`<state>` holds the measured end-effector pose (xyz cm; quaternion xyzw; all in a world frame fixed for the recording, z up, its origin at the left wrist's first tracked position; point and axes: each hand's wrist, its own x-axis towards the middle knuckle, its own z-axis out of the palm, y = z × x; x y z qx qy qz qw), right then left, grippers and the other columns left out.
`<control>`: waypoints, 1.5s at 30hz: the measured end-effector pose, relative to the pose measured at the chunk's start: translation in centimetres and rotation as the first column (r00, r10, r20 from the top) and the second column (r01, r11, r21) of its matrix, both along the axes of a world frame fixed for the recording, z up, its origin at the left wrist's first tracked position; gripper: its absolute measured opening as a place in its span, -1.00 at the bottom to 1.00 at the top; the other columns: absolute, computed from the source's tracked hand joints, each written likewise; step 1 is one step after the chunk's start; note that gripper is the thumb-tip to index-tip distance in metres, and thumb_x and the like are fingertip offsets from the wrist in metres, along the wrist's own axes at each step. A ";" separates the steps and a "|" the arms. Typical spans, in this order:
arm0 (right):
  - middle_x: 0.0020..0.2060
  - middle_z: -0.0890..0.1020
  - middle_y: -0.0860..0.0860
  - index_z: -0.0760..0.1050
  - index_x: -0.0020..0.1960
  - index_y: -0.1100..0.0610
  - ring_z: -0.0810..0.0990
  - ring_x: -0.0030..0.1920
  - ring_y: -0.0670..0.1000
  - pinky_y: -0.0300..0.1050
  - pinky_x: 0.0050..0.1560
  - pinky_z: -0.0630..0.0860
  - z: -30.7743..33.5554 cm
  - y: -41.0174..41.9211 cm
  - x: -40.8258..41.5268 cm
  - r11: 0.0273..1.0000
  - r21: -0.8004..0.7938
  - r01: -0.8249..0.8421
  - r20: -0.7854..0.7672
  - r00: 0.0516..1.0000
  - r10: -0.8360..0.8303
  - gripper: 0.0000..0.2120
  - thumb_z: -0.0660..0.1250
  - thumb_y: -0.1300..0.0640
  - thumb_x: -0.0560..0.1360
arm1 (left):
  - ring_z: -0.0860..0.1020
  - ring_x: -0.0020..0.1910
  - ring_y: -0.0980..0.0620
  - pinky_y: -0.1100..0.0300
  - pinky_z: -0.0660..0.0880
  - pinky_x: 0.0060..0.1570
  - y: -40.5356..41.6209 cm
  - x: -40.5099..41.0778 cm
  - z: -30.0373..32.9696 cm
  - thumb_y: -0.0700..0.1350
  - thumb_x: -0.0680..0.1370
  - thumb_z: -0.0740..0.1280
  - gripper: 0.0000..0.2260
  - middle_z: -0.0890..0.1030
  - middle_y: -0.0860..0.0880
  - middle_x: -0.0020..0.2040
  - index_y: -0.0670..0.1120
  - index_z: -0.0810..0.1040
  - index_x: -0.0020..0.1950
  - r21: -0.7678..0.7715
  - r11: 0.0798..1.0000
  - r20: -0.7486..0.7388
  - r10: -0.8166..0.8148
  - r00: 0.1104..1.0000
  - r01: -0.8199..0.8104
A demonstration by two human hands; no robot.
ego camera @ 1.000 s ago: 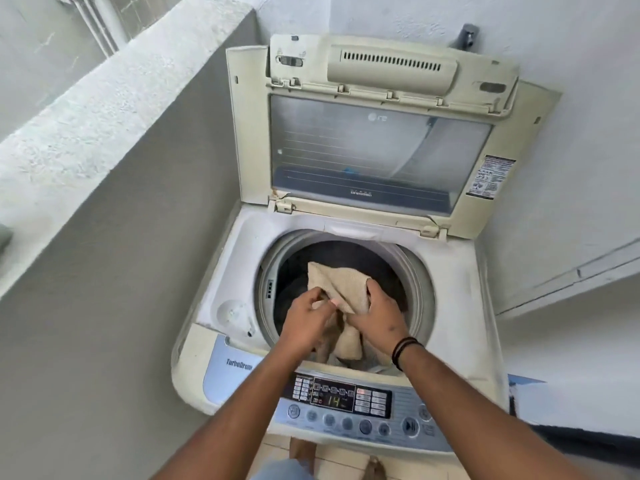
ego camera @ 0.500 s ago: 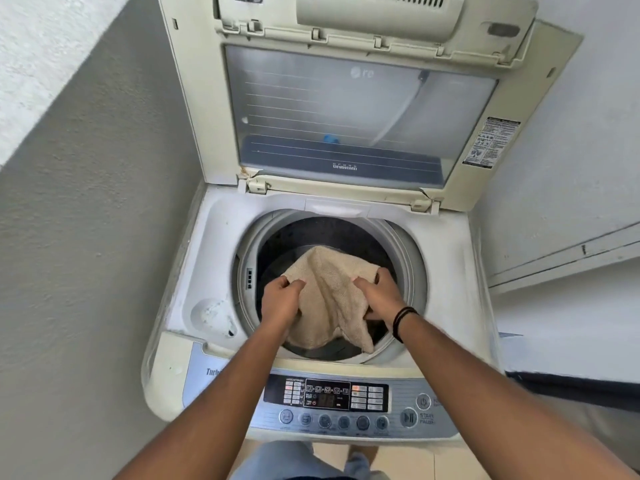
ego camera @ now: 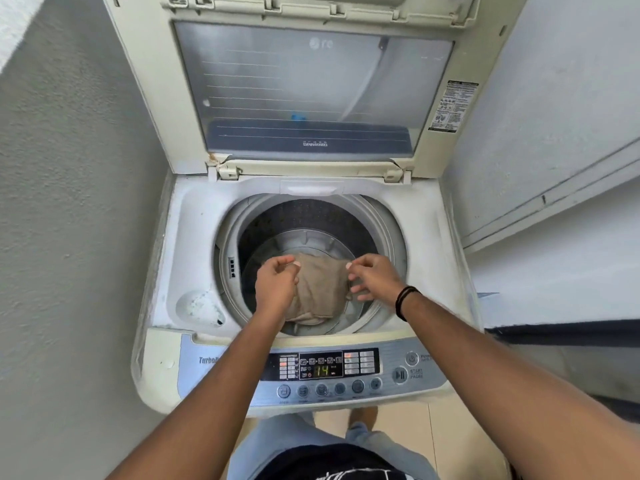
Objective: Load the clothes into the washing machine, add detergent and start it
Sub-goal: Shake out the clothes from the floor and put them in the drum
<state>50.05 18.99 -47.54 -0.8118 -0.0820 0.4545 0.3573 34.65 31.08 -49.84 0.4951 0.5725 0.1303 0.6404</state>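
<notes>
Beige towel [ego camera: 320, 289] lies in the drum [ego camera: 304, 220] of the washing machine [ego camera: 429, 258], low down on the drum floor, between the two hands; left hand [ego camera: 277, 285] over the drum mouth, fingers loosely curled, thumb near fingertips, holding nothing that I can see; right hand [ego camera: 372, 277] also above the drum, fingers relaxed and part spread, lower fingertips close to the towel's right edge, contact unclear; black band on the right wrist; lid [ego camera: 311, 84] stands open against the wall; control panel [ego camera: 322, 370] lit, display reads 14; start/pause button [ego camera: 400, 375] at panel right, untouched; small round recess [ego camera: 199, 308] at the top deck's front left, whitish residue in it, maybe for detergent, cannot say.

Step in hand, as I judge it: loading clothes, towel just let go; no detergent container in view, so next move calls for pulling both hands out of the drum, fetching more clothes if any, or the detergent, dosing it, then lid down and press start.

Versus the earlier frames: half a second ago both hands pinched the towel by its upper corners and held it spread at the drum mouth; now the grip is released and the towel sits lower, crumpled; drum bottom shows behind it; camera has tipped further down and closer, lid top cut off; display again legible.
</notes>
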 end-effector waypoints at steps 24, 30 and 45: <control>-0.52 0.51 -0.02 0.61 -0.22 0.19 0.31 -0.59 -0.12 -0.32 -0.59 0.22 9.0 -38.7 -4.9 0.342 0.504 0.793 0.092 0.345 -0.934 -0.82 0.33 0.22 0.55 | 0.60 -0.26 0.07 0.08 0.53 -0.18 -36.2 9.5 11.6 -0.16 0.56 0.42 -0.92 0.69 -0.07 -0.21 -0.17 0.65 -0.03 0.292 0.382 0.165 -0.923 0.347 0.877; -0.50 0.50 0.00 0.60 -0.19 0.17 0.30 -0.58 -0.10 -0.30 -0.60 0.20 6.6 -52.8 -11.8 0.046 0.461 0.886 0.016 0.043 -0.999 -0.82 0.33 0.20 0.57 | 0.63 -0.26 0.11 0.39 0.47 -0.32 -50.8 6.6 11.5 -0.26 0.55 0.38 -0.91 0.72 -0.20 -0.12 -0.13 0.65 -0.01 0.211 -0.003 0.145 -0.989 -0.034 0.978; -0.44 0.57 0.05 0.54 -0.28 0.13 0.35 -0.58 -0.08 -0.31 -0.60 0.25 0.0 -74.7 -28.5 -0.545 0.234 0.805 -0.079 -0.543 -0.836 -0.80 0.36 0.16 0.52 | 0.63 -0.17 0.21 0.17 0.52 -0.11 -78.2 0.7 4.3 -0.11 0.49 0.49 -0.84 0.69 0.11 -0.13 0.07 0.66 0.04 0.179 -0.645 -0.094 -0.763 -0.639 0.743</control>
